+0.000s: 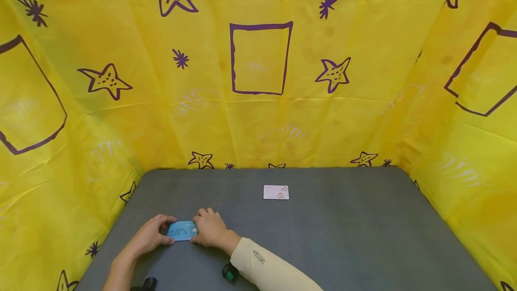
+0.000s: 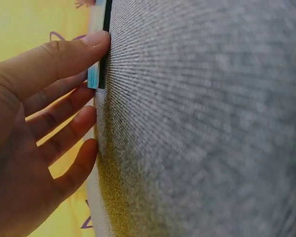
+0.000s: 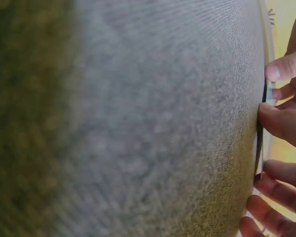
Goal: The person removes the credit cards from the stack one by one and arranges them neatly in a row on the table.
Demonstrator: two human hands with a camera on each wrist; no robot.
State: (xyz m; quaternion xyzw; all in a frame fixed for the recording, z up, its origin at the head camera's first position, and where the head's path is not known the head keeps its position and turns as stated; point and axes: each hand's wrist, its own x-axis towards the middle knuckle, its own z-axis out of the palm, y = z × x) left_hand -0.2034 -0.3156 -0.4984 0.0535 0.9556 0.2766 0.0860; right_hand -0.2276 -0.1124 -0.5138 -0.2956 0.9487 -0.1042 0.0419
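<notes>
A light blue card with dark lettering and a small chip-like square lies flat, close over the grey table, at the left front. In the left wrist view its blue edge looks thick, like a small stack of cards. My left hand grips the left end, thumb on the near edge and fingers at the far edge. At the right end my right hand holds it the same way, covering that corner. The right thumb shows along the near edge in the right wrist view.
A white card with small pinkish pictures lies farther back, near the middle of the grey table. Yellow cloth with purple stars hangs behind and on both sides. Dark wrist devices show by the forearms.
</notes>
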